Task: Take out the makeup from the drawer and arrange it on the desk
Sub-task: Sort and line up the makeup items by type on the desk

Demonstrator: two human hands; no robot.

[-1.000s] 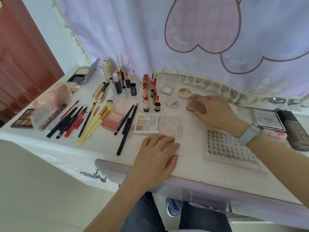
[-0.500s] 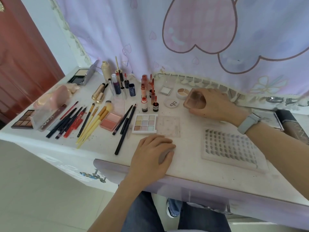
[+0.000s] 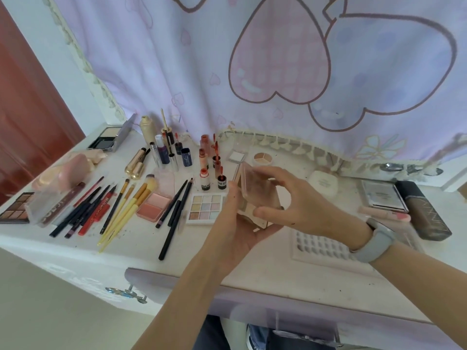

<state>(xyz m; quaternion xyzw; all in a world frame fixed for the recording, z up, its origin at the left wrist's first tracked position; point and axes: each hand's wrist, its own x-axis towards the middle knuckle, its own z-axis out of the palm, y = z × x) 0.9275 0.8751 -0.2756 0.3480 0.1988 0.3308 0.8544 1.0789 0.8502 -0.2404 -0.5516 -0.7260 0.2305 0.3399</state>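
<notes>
Head view: both hands hold a small pink compact (image 3: 255,195) in the air over the middle of the desk (image 3: 252,263), just right of the pastel eyeshadow palette (image 3: 206,207). Left hand (image 3: 237,223) cups the base from below, fingers curled up around it; right hand (image 3: 295,200) pinches the clear lid, thumb on the near edge, fingers on the far edge, lid tilted up as if being opened or closed. Which of the two, cannot tell. Much makeup is already laid out: pencils (image 3: 83,210) and brushes (image 3: 126,208) in rows at left, lip tubes (image 3: 209,168) standing far centre, blush (image 3: 154,207) beside the palette. To do this step well: keep the base level in the left palm so nothing spills, move the lid slowly and do not force the hinge. Then set the compact flat in the bare spot right of the palette, near the round concealer pot (image 3: 262,157), square with its neighbours. Risk: an elbow or wrist knocking over the upright tubes on the way down. The white tray (image 3: 323,251) lies near right, so stay off it.
</notes>
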